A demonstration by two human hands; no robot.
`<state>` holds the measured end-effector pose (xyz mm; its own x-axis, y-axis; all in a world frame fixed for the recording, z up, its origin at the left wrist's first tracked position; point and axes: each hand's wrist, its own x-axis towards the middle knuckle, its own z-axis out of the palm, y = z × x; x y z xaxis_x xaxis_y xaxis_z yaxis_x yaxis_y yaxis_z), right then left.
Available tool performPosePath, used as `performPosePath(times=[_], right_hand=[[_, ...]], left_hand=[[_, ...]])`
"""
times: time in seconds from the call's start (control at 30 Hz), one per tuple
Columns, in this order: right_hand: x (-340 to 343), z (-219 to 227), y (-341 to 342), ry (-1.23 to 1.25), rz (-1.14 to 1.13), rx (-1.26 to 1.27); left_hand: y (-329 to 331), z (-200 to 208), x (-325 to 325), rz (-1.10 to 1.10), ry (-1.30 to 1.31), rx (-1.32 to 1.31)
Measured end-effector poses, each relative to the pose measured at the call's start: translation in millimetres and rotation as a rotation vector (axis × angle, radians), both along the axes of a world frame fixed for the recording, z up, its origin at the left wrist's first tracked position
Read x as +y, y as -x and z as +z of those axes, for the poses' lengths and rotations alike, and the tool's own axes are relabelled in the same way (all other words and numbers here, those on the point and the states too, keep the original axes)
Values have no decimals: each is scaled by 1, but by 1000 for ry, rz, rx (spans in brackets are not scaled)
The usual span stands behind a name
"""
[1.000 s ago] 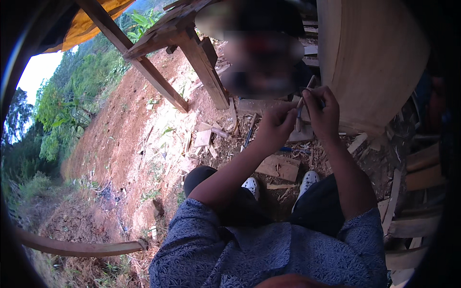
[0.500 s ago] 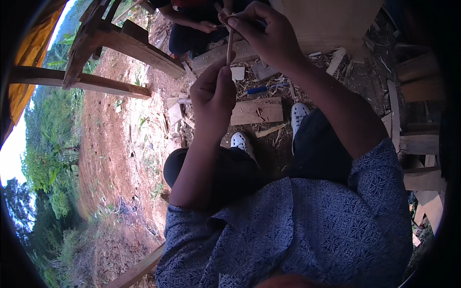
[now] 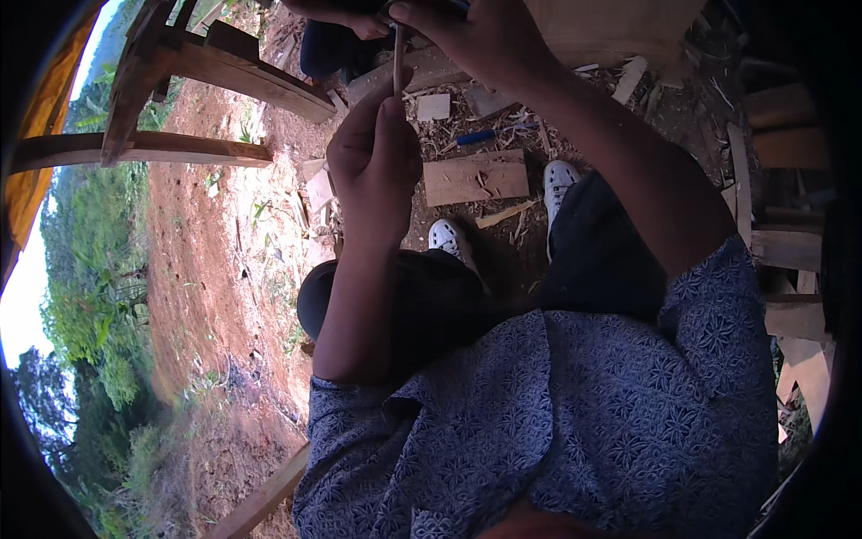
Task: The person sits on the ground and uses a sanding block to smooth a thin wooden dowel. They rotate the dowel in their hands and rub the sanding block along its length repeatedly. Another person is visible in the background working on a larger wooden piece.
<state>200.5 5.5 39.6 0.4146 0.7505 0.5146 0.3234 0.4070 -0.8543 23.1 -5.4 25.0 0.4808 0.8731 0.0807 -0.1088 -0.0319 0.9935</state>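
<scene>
A thin, pale wooden stick (image 3: pixel 399 61) stands nearly upright at the top of the view. My left hand (image 3: pixel 375 171) is closed round its lower end, thumb pointing up along it. My right hand (image 3: pixel 489 43) reaches in from the right, its thumb and fingers pinched at the stick's upper end. The picture's edge cuts off part of that hand, so whether it holds anything besides the stick cannot be seen. Below the hands a flat wooden board (image 3: pixel 476 179) lies on the ground between my feet and a blue-handled tool (image 3: pixel 476 138).
Another person's hand (image 3: pixel 368 26) shows at the top, close beyond the stick. Wood shavings and offcuts cover the ground, with a small pale block (image 3: pixel 434 107) among them. Timber framing (image 3: pixel 242 76) stands at the left; stacked boards (image 3: pixel 790 249) line the right.
Both my hands and the stick have moved up and to the left in the view, so more of the right hand is cut off. The grips look the same.
</scene>
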Motion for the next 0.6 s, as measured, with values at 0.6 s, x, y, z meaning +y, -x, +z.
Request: performPosePath(times=[0.6], right_hand=[[-15,-10,-8,-76,3,-119]], left_hand=[[-11,-2,0,-6,25,-36]])
